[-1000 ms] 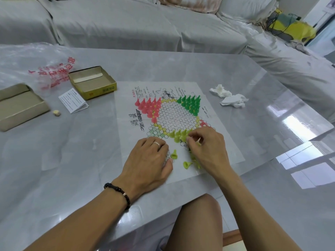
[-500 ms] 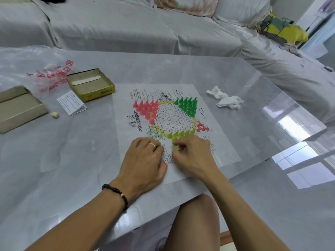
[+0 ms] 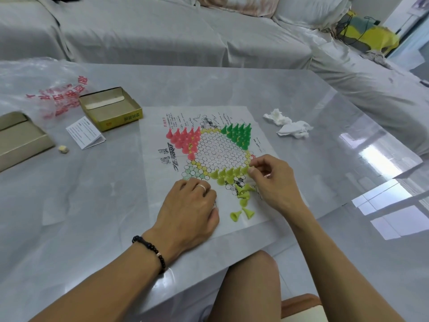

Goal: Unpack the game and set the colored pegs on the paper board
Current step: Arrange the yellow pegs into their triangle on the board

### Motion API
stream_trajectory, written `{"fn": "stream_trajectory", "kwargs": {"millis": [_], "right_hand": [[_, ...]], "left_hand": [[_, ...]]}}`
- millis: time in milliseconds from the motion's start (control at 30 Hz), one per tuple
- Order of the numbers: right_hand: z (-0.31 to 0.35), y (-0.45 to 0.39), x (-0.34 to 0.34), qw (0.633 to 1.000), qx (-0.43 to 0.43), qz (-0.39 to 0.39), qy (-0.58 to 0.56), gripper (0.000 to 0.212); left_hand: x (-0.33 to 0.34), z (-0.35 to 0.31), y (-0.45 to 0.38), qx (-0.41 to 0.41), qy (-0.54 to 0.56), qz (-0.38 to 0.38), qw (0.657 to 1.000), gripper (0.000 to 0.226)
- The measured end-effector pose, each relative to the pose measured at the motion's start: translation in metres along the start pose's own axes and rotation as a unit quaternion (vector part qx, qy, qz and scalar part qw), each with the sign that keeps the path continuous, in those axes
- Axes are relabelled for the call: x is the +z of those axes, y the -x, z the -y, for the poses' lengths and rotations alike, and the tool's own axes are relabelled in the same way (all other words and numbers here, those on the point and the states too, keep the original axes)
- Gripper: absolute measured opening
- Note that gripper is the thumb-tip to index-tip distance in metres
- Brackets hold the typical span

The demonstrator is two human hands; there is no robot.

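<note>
The left hand [image 3: 189, 210] is lying palm down on the near part of the board [image 3: 209, 163], its fingers loosely bent and resting on the paper, gripping nothing. A ring is showing on one finger and a bead bracelet [image 3: 151, 252] is circling the wrist.

The right hand [image 3: 271, 180] is hovering over the board's right side, thumb and fingertips pressed together at the right end of a row of yellow pegs [image 3: 226, 174] (whether a peg is actually pinched there is hard to tell, the fingers are hiding it). That row is standing upright just ahead of the gap between the two hands.

Between the hands and slightly nearer the person, loose yellow pegs [image 3: 243, 201] are lying tipped over on the paper in a small scatter.

Beyond the left hand, red pegs [image 3: 184, 139] are standing in a filled triangle. Beyond the right hand, green pegs [image 3: 239, 133] are filling another triangle.

Further out past the right hand, crumpled tissues [image 3: 289, 126] are lying on the table [image 3: 69, 205].

Well to the left of the left hand, an open yellow box [image 3: 110, 110] is sitting beside a folded leaflet [image 3: 84, 133], a small die [image 3: 63, 149] and a second tray [image 3: 19, 140]; a plastic bag [image 3: 55, 98] with red print is lying behind them.
</note>
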State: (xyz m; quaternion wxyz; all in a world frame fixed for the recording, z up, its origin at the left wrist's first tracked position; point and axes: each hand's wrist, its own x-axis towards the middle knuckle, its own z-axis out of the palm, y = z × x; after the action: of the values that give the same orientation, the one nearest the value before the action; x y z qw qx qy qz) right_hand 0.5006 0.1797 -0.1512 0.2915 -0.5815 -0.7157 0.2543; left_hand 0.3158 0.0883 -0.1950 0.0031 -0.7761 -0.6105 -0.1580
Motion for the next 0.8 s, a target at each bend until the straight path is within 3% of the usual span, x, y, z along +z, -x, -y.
{"fn": "stream_trajectory", "kwargs": {"millis": [800], "right_hand": [[0.009, -0.001, 0.016, 0.991, -0.056, 0.029, 0.120, 0.011]], "left_hand": [[0.004, -0.004, -0.002, 0.007, 0.004, -0.005, 1.000, 0.030]]}}
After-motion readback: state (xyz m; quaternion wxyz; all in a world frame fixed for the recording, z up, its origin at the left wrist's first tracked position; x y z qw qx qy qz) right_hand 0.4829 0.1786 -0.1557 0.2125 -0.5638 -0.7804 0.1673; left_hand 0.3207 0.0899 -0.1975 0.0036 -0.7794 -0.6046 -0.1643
